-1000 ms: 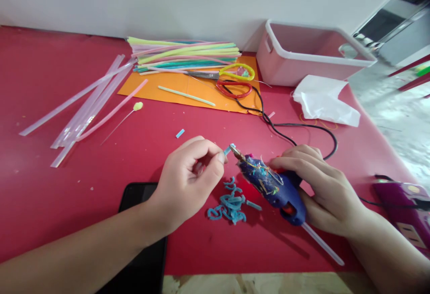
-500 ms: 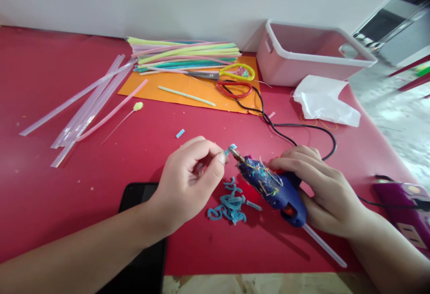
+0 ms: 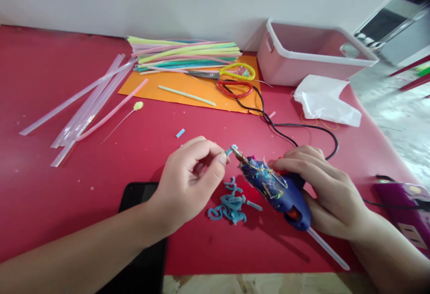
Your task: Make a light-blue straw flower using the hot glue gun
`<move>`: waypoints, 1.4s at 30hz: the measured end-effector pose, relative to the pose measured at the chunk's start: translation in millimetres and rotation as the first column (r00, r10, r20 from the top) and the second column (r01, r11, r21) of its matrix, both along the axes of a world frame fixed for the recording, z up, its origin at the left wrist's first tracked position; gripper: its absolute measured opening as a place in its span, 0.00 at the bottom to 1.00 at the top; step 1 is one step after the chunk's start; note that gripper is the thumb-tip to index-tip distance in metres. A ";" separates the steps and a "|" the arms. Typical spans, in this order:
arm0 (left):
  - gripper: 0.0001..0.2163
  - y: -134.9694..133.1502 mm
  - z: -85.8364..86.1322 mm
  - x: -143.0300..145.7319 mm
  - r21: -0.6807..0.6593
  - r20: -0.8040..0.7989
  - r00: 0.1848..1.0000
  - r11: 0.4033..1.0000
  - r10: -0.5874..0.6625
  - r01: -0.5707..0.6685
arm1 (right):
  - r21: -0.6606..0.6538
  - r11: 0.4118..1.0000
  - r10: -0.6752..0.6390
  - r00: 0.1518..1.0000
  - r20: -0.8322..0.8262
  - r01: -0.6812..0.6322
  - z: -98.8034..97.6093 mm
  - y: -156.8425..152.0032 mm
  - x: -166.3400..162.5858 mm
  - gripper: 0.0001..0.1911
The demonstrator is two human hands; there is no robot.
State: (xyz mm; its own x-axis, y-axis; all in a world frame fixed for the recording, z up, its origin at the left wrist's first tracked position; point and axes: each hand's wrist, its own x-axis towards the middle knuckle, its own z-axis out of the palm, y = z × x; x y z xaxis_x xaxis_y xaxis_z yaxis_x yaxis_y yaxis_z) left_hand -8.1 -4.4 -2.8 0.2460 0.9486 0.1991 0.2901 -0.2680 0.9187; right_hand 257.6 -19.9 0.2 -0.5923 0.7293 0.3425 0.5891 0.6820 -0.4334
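Between the thumb and forefinger of my left hand [image 3: 190,177] is a short blue piece [image 3: 230,151], its far end pale. My right hand [image 3: 324,193] grips a dark blue glue gun [image 3: 273,186] smeared with dried glue and coloured scraps. The metal nozzle of the gun is at the far end of the blue piece; whether they touch I cannot tell. A clear glue stick [image 3: 331,251] juts from the gun's rear. Below the nozzle, a small heap of blue curled pieces [image 3: 230,206] lies on the red table [image 3: 110,164].
Pipe cleaners [image 3: 188,54] and scissors [image 3: 235,76] rest on an orange sheet [image 3: 154,88]. Clear sticks [image 3: 87,105] lie left. A black phone [image 3: 144,258] is under my left forearm. A pink bin [image 3: 312,67], white sheet [image 3: 327,101], black cord [image 3: 285,125] and purple power strip [image 3: 399,211] stand right.
The glue gun and my right hand have shifted slightly right and down. My left hand stays almost still, holding the blue piece.
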 end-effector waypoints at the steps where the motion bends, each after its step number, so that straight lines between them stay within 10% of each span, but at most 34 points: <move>1: 0.08 0.0 0.2 0.0 -0.001 0.000 1.000 1.000 0.003 -0.003 | 0.012 1.000 0.000 1.000 0.002 0.000 0.1 0.5 0.3 0.21; 42: 0.10 -0.4 2.6 0.7 -0.017 0.021 0.999 1.000 0.025 -0.025 | 0.013 1.000 0.011 0.999 0.036 -0.011 -0.2 -0.5 0.6 0.25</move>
State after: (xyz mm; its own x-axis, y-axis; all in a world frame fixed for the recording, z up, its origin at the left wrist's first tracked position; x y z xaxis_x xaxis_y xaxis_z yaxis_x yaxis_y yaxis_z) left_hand -7.4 -4.8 -0.2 0.2180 0.9576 0.1884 0.2771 -0.2458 0.9289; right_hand 258.3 -20.3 0.0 -0.6124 0.7181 0.3306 0.5964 0.6941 -0.4031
